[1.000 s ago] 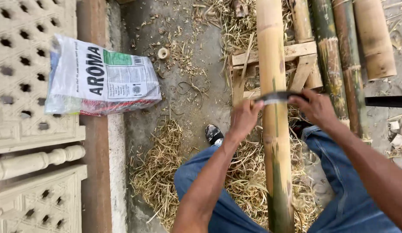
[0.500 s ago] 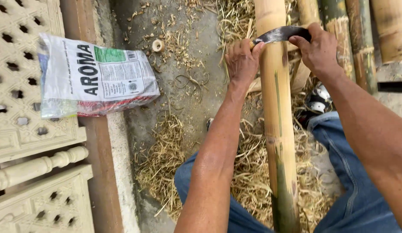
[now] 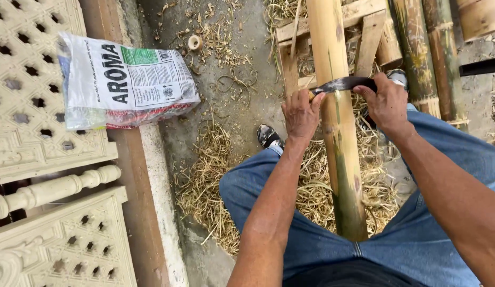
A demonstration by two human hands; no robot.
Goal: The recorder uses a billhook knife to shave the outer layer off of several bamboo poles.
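Both forearms bare to frame edge, no sleeves in view, no watch, rings or gloves on left hand [image 3: 301,114] or right hand [image 3: 387,103]. Forearms lean, veins and tendons raised. Legs in faded blue denim trousers [image 3: 311,234], creased at knees, centre seam with pale stitching at 6 o'clock of frame. Dark waistband strip at bottom edge. Black shoe with white markings [image 3: 269,136] on left foot, at 9 o'clock from left hand. Second dark shoe [image 3: 399,77] at 12 o'clock from right hand, mostly hidden.
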